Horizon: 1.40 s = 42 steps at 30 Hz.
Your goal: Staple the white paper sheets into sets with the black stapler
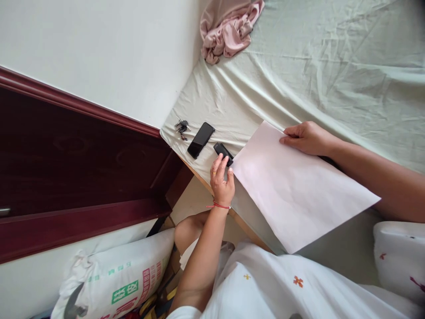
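My left hand (222, 184), with a ring and a red string bracelet, is at a small black stapler (222, 150) near the bed's edge. Its fingers are bent over the stapler's near end, with the thumb beside it. White paper (295, 190) slants across the middle right, one corner touching or almost touching the stapler; I cannot tell whether it sits between the jaws. Gripping the paper's far edge between thumb and fingers is my right hand (308, 138). Whether it is one sheet or several does not show.
A black phone (201, 140) and a bunch of keys (182, 126) lie left of the stapler on the pale green bed sheet (325, 66). Crumpled pink cloth (229, 37) is at the back. Dark red wooden furniture (83, 146) and a printed white sack (126, 274) stand at left.
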### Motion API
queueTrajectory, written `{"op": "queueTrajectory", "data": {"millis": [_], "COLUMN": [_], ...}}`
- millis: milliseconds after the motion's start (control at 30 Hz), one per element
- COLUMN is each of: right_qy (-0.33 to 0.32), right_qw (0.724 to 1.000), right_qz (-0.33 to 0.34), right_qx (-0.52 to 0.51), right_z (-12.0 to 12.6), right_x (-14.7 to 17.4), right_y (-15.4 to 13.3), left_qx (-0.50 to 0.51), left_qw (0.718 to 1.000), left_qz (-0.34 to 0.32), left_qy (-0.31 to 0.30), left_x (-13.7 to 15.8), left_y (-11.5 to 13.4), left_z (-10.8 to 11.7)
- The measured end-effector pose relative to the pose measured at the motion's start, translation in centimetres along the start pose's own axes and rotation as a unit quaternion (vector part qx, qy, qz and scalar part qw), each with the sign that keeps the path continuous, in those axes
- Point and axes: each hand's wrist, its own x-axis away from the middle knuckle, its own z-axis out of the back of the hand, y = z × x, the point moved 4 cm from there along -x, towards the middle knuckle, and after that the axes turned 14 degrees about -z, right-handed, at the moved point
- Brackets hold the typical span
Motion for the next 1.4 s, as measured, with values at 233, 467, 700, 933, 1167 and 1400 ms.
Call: {"op": "queueTrajectory", "data": {"millis": [233,467,700,933,1167,1400], "right_qy": [0.001,-0.006,-0.010,-0.021,-0.025,-0.023], "right_qw": [1.000,0.999,0.999,0.999,0.999,1.000], "right_qz": [-0.010,-0.033,-0.026,-0.025,-0.026,-0.019], "right_qx": [0.001,0.016,0.015,0.021,0.018,0.011], "right_z": [0.5,0.5,0.7,0.5,0.6,0.4], "right_x": [0.6,0.8,1.1,0.5,0.5,0.1], "right_y": [-0.4,-0.6,-1.0,-0.1,0.1,0.4], "left_qx": [0.017,0.023,0.036,0.036,0.044,-0.001], "left_qw": [1.000,0.999,0.999,0.999,0.998,0.999], "left_qz": [-0.009,-0.018,-0.010,0.000,-0.043,-0.030], "left_qy": [0.025,0.024,0.009,0.004,0.029,-0.036], "left_x": [0.3,0.7,0.7,0.4,0.4,0.7], "left_y": [-1.3,-1.4,-1.6,-1.9,-1.5,-1.4], "left_z": [-1.1,-1.3,-0.9,-0.8,-0.6,-0.7]}}
